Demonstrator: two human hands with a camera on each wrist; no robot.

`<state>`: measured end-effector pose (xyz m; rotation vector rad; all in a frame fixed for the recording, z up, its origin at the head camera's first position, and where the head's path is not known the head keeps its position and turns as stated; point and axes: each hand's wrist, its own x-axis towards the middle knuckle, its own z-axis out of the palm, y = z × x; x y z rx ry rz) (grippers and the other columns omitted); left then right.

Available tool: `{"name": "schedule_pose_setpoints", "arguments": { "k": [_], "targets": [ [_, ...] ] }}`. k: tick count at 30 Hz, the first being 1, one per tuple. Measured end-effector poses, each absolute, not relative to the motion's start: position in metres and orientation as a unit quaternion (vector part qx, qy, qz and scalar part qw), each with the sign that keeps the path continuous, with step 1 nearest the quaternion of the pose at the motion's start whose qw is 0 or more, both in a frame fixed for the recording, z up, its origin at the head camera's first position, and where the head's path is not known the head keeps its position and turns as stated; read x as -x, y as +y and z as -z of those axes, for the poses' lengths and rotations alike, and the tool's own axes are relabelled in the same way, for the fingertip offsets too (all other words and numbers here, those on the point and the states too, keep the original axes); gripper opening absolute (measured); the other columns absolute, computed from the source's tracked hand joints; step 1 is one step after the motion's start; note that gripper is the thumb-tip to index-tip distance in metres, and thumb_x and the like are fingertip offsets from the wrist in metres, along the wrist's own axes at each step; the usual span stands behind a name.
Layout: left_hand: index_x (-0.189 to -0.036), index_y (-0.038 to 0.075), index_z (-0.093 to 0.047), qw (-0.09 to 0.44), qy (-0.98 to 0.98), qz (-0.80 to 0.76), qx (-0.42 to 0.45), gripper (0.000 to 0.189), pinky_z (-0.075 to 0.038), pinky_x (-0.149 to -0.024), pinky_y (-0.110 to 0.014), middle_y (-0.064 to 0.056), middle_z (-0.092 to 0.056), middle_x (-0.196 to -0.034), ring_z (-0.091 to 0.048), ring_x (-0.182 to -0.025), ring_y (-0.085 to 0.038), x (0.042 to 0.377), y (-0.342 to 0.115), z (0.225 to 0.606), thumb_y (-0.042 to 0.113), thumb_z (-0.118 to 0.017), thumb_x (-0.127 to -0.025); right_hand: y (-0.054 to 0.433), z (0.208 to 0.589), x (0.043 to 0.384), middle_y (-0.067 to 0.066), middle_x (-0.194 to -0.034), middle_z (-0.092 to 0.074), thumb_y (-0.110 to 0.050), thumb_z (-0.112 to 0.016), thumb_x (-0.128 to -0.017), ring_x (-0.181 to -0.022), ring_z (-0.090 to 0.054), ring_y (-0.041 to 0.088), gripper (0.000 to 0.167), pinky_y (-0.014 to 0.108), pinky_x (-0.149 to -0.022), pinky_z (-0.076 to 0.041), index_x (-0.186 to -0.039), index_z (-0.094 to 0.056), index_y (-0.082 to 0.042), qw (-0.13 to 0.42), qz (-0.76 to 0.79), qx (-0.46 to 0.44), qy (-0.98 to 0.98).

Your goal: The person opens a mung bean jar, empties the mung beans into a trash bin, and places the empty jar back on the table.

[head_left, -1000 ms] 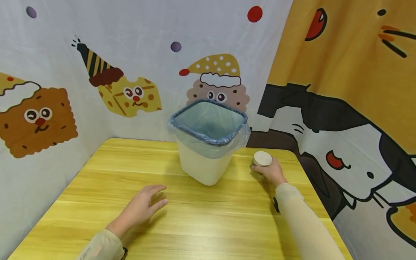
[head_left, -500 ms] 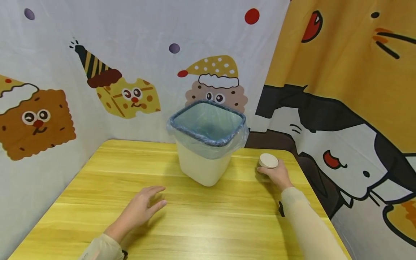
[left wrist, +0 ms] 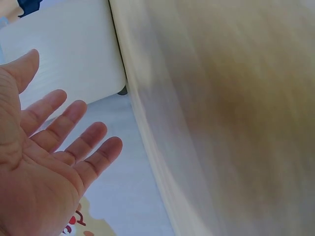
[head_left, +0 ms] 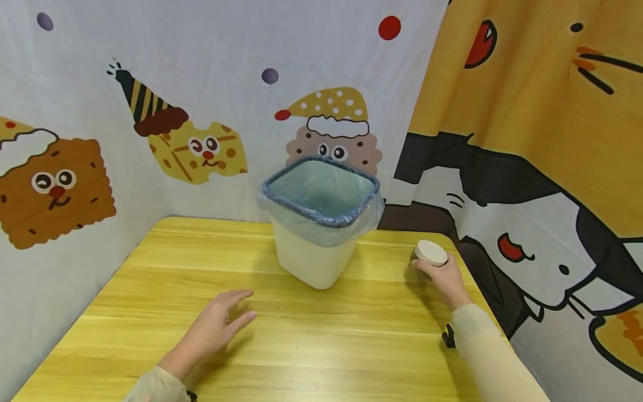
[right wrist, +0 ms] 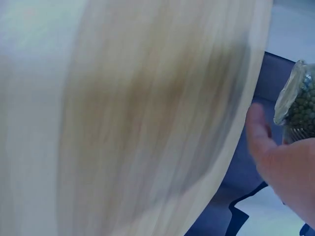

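Observation:
In the head view my right hand grips a small clear jar with a whitish lid, near the right edge of the table. The jar leans slightly. Small green beans or beads show through its wall in the right wrist view, where the jar is cut off by the frame. My left hand is at the table's left front with fingers spread and relaxed, holding nothing. Its bare palm faces the left wrist camera. A white bin, lined with a translucent bluish bag, stands between the hands, farther back.
The yellow wood-grain table bears the bin. Behind it hangs a white cartoon-print cloth, with a yellow, black and white printed curtain on the right. The bag's dark blue rim is folded over the bin's top.
My right hand has moved right and slightly nearer with the jar, away from the bin, and the jar's lid tilts more. My left hand and the bin have stayed nearly still.

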<state>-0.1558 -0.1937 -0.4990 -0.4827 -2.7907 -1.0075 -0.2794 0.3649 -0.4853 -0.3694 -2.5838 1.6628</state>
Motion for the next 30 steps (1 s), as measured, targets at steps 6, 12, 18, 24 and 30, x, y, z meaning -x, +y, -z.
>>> {"name": "schedule_pose_setpoints", "arguments": {
  "k": [6,12,18,24,30],
  "targets": [
    [-0.148,0.008,-0.063,0.068,-0.925,0.337,0.163,0.057,-0.059,-0.102,-0.058,-0.018,-0.063,-0.151,-0.06,-0.138,-0.044,0.156,-0.196,0.497,0.043,-0.07,-0.104,0.371,0.478,0.267,0.014,-0.156,-0.038,-0.042,-0.076,-0.1,-0.123,-0.055,0.013,0.096,0.019,-0.09,-0.058,-0.166,-0.014,-0.007,0.005,-0.585,0.095,-0.805],
    [-0.148,0.008,-0.063,0.07,-0.924,0.335,0.169,0.057,-0.06,-0.101,-0.058,-0.018,-0.063,-0.151,-0.06,-0.138,-0.044,0.156,-0.195,0.495,0.042,-0.07,-0.104,0.373,0.473,0.256,0.003,-0.145,-0.041,-0.03,-0.073,-0.103,-0.114,-0.058,0.001,0.086,0.015,-0.092,-0.056,-0.164,-0.015,-0.01,-0.005,-0.629,0.066,-0.775],
    [-0.148,0.009,-0.063,0.071,-0.926,0.33,0.171,0.056,-0.061,-0.099,-0.056,-0.018,-0.063,-0.151,-0.061,-0.137,-0.043,0.157,-0.194,0.495,0.044,-0.07,-0.104,0.367,0.466,0.245,0.002,-0.145,-0.042,-0.027,-0.073,-0.103,-0.116,-0.057,0.0,0.083,0.013,-0.093,-0.054,-0.163,-0.018,-0.01,-0.014,-0.623,0.038,-0.781],
    [-0.148,0.009,-0.063,0.071,-0.926,0.331,0.17,0.056,-0.061,-0.098,-0.055,-0.019,-0.063,-0.151,-0.064,-0.133,-0.042,0.159,-0.192,0.494,0.042,-0.071,-0.103,0.359,0.459,0.236,0.007,-0.15,-0.042,-0.024,-0.075,-0.101,-0.119,-0.057,0.001,0.085,0.014,-0.094,-0.053,-0.164,-0.02,-0.007,-0.027,-0.607,0.023,-0.794],
    [-0.148,0.012,-0.063,0.061,-0.927,0.334,0.161,0.055,-0.064,-0.092,-0.048,-0.017,-0.063,-0.15,-0.068,-0.124,-0.036,0.16,-0.191,0.492,0.041,-0.072,-0.103,0.35,0.457,0.224,0.011,-0.156,-0.04,-0.02,-0.078,-0.099,-0.124,-0.054,0.001,0.089,0.011,-0.097,-0.05,-0.165,-0.02,-0.006,-0.042,-0.605,-0.001,-0.795]
  ]
}}
